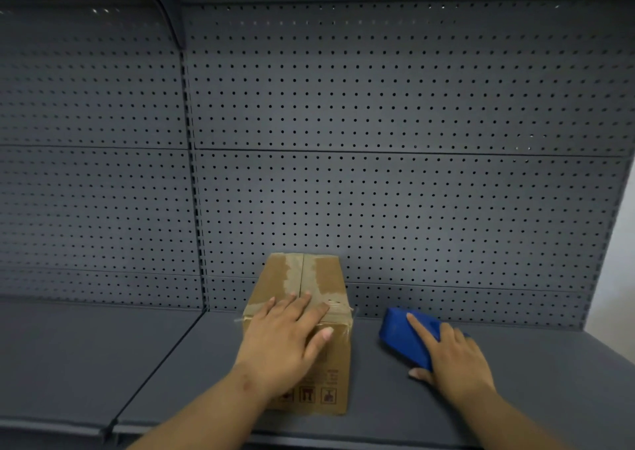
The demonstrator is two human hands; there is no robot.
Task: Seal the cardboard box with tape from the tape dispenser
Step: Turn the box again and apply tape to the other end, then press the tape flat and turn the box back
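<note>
A small brown cardboard box (302,277) stands on the grey shelf (171,363), its top flaps closed along a centre seam with pale strips where old tape was torn off. My left hand (285,336) lies flat on the near top edge of the box, fingers spread, thumb over the front face. To the right, a blue tape dispenser (402,336) lies on the shelf. My right hand (453,356) grips it from above, index finger stretched along its top. No tape roll shows.
A grey pegboard back wall (378,174) rises right behind the box. A seam (161,360) splits the shelf into two panels left of the box. The shelf's front edge (309,442) runs along the bottom of the view.
</note>
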